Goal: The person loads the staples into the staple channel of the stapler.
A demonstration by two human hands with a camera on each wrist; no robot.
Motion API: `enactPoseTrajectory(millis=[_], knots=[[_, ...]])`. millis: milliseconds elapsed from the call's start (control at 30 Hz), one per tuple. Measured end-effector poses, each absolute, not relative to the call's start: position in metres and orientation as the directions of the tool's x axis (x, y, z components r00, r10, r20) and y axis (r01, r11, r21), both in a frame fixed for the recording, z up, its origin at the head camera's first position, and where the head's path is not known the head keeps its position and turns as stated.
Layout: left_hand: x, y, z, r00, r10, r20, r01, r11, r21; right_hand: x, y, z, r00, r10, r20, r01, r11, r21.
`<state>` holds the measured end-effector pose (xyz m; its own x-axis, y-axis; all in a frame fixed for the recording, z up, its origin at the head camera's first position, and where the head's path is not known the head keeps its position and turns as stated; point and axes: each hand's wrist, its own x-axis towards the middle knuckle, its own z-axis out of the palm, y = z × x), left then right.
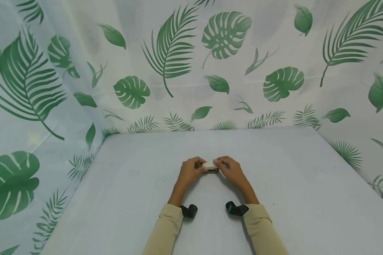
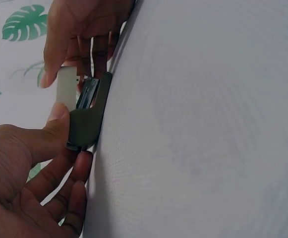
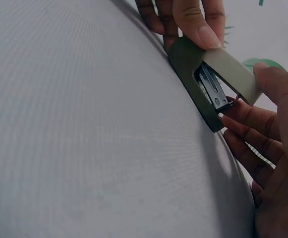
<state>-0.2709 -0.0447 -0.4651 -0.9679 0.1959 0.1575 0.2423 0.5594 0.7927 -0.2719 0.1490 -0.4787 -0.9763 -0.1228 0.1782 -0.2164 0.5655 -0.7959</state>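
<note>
Stapler: I see a small grey-green stapler with a pale top arm (image 1: 210,167) resting on the grey cloth-covered table (image 1: 131,198), mid-table.
Left hand (image 1: 189,171): pinches its hinge end.
Right hand (image 1: 231,169): fingers curled, pinching the pale arm's front.

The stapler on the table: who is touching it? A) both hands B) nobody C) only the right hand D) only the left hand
A: the left hand holds one end of the stapler and the right hand pinches its pale top at the other end, as it sits on the table.
</note>
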Motion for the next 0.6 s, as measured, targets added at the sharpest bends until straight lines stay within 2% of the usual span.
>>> enactPoseTrajectory(millis=[233,600], knots=[[-0.2701,-0.0428,-0.464,-0.971,0.183,0.157,0.233,0.547,0.804,-0.2704,0.1487,-0.4775,-0.976,-0.115,0.185,-0.218,0.552,-0.805],[-0.2699,-0.0414,-0.4609,-0.97,0.173,0.173,0.242,0.562,0.791,-0.2767,0.1492,-0.4795,-0.951,-0.15,0.269,-0.307,0.526,-0.793]])
